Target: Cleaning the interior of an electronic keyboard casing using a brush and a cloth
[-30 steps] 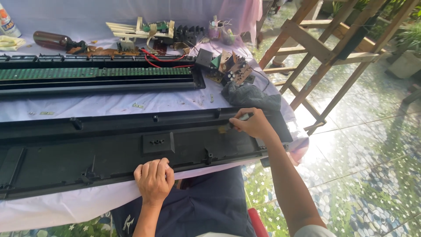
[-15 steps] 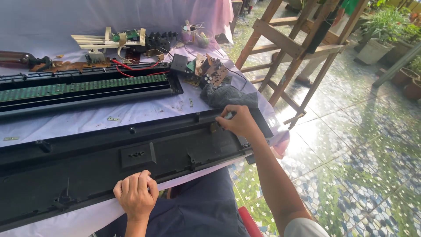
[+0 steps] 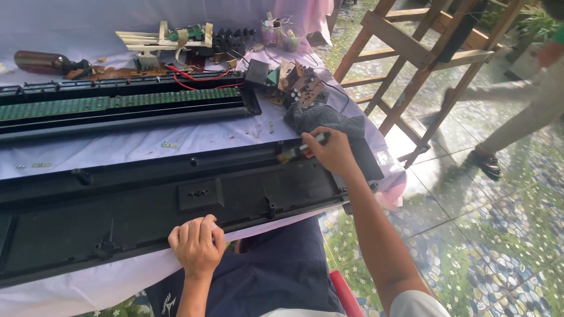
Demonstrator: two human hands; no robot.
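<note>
Outdoor patio, tiled floor, table (image 3: 176,141) under a white cloth. Right hand (image 3: 333,151) pinched around a small brush (image 3: 301,149), bristles down on the long black panel (image 3: 176,202) lying along the near edge. Left hand (image 3: 197,243) curled in a loose fist on the panel's front lip, probably steadying it. Grey rag (image 3: 323,117) and circuit boards (image 3: 296,82) parked just beyond. Panel's left end cut off; handle mostly hidden by fingers.

Open cloth strip between black casing (image 3: 176,205) and keyboard frame (image 3: 117,108); circuit boards (image 3: 294,82) crowding far right corner
</note>
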